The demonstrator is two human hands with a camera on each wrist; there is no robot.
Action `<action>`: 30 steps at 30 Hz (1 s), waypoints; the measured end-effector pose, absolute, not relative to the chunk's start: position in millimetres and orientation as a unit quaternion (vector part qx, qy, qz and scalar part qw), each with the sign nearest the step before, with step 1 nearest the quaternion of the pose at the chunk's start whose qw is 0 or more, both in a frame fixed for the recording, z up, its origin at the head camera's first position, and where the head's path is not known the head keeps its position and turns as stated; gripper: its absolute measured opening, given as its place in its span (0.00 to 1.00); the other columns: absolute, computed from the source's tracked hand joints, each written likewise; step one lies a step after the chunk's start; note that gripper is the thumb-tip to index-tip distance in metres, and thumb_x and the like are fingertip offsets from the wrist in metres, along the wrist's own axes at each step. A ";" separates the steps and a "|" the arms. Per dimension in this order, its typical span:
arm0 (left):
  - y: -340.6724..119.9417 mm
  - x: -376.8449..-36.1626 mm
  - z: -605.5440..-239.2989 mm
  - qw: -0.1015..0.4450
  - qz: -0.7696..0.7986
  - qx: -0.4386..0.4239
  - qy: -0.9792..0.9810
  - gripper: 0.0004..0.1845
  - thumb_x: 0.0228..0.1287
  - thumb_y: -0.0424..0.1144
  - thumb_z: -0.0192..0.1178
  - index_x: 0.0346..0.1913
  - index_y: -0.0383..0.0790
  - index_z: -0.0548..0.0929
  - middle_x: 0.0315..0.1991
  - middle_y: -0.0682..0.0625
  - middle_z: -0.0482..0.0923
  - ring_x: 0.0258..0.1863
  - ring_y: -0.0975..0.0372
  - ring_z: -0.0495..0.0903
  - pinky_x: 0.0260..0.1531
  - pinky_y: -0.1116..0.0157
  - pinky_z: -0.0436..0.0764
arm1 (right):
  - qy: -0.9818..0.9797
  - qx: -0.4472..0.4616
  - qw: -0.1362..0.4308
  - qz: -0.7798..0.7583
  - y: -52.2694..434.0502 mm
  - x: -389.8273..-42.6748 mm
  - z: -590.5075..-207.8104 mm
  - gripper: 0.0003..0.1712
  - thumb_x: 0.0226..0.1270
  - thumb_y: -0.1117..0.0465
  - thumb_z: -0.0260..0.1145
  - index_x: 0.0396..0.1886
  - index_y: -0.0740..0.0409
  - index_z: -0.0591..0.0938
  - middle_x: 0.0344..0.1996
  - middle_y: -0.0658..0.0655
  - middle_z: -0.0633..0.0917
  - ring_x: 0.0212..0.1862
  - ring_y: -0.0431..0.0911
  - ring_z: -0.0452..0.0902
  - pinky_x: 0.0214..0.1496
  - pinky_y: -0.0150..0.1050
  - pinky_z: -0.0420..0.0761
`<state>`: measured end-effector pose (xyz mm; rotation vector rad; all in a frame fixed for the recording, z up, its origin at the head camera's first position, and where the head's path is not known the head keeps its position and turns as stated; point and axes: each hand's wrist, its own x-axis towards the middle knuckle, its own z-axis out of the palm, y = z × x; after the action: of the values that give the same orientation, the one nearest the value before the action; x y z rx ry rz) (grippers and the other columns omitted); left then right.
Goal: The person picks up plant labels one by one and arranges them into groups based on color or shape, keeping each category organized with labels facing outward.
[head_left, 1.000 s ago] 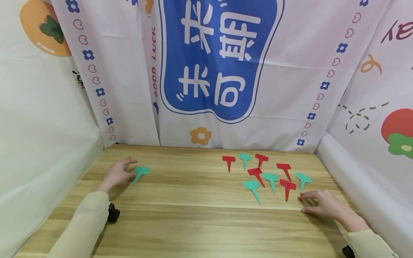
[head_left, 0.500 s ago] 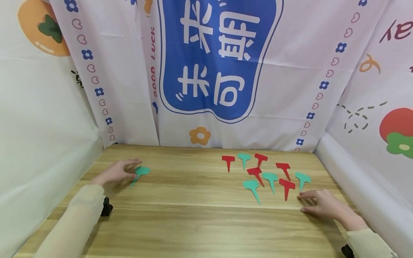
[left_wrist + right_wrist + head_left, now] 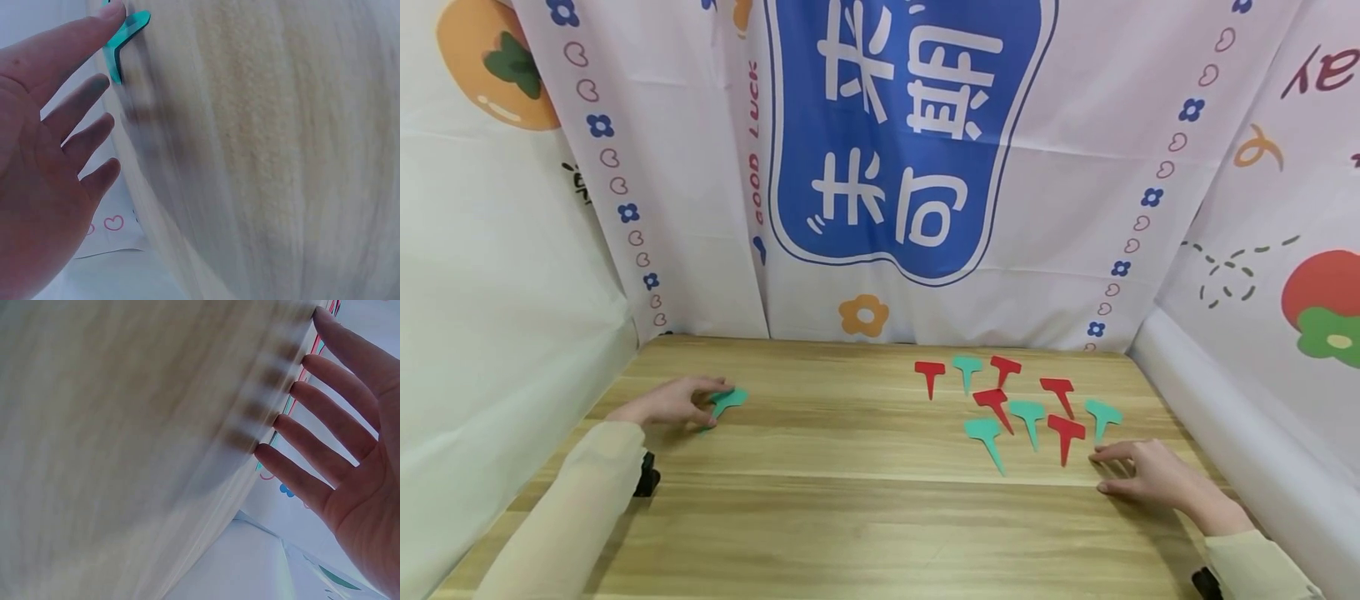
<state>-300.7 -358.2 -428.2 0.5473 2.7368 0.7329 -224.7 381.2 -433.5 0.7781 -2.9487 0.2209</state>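
Note:
A lone teal T-shaped tag (image 3: 731,398) lies on the wooden table (image 3: 850,517) at the left. My left hand (image 3: 679,402) rests beside it, fingertips on its stem. In the left wrist view the hand (image 3: 56,131) is spread, one straight finger touching the teal tag (image 3: 127,34). At the right lies a cluster of several red and teal tags (image 3: 1028,414). My right hand (image 3: 1142,472) lies flat on the table just right of a red tag (image 3: 1066,430) and below a teal tag (image 3: 1102,413). Its fingers (image 3: 325,444) are straight and hold nothing.
Printed cloth walls (image 3: 895,167) close in the table at the back and both sides. A white padded edge (image 3: 1225,417) runs along the right. Wrist camera mounts show at my left sleeve (image 3: 646,477) and right sleeve (image 3: 1204,582).
My left hand has turned lower and its fingers have slid onto the teal tag's stem; the forearm has swung a little to the left. The right hand has not moved.

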 end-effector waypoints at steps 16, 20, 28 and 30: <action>-354.5 -297.9 -430.6 0.141 0.248 0.170 0.943 0.38 0.55 0.46 0.68 0.67 0.37 0.68 0.72 0.33 0.51 0.69 0.32 0.47 0.60 0.30 0.51 | -0.964 0.253 0.041 0.072 379.1 -223.1 -432.0 0.23 0.50 0.44 0.73 0.44 0.50 0.87 0.44 0.52 0.87 0.48 0.54 0.83 0.49 0.51 0.81; -352.4 -297.1 -430.6 0.139 0.238 0.164 0.947 0.38 0.55 0.46 0.68 0.67 0.38 0.68 0.72 0.33 0.52 0.69 0.33 0.49 0.61 0.31 0.52 | -0.965 0.250 0.039 0.074 379.6 -223.6 -432.7 0.23 0.50 0.44 0.73 0.44 0.50 0.86 0.44 0.52 0.87 0.48 0.54 0.82 0.50 0.52 0.80; -350.6 -297.0 -428.8 0.141 0.234 0.157 0.949 0.37 0.55 0.46 0.68 0.68 0.39 0.68 0.72 0.34 0.51 0.68 0.33 0.52 0.60 0.32 0.54 | -0.967 0.241 0.033 0.076 378.9 -222.8 -432.1 0.24 0.50 0.43 0.73 0.44 0.49 0.86 0.45 0.53 0.87 0.49 0.55 0.82 0.50 0.53 0.80; -350.9 -296.4 -429.2 0.142 0.235 0.155 0.949 0.37 0.55 0.46 0.68 0.68 0.39 0.68 0.72 0.34 0.51 0.68 0.33 0.52 0.61 0.32 0.54 | -0.967 0.242 0.033 0.075 378.2 -222.3 -431.7 0.23 0.50 0.43 0.73 0.44 0.49 0.86 0.45 0.52 0.87 0.49 0.55 0.82 0.50 0.53 0.80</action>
<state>-296.4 -350.9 -429.2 0.4461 2.7379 0.6787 -222.3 378.2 -431.7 0.7460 -2.9749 0.2303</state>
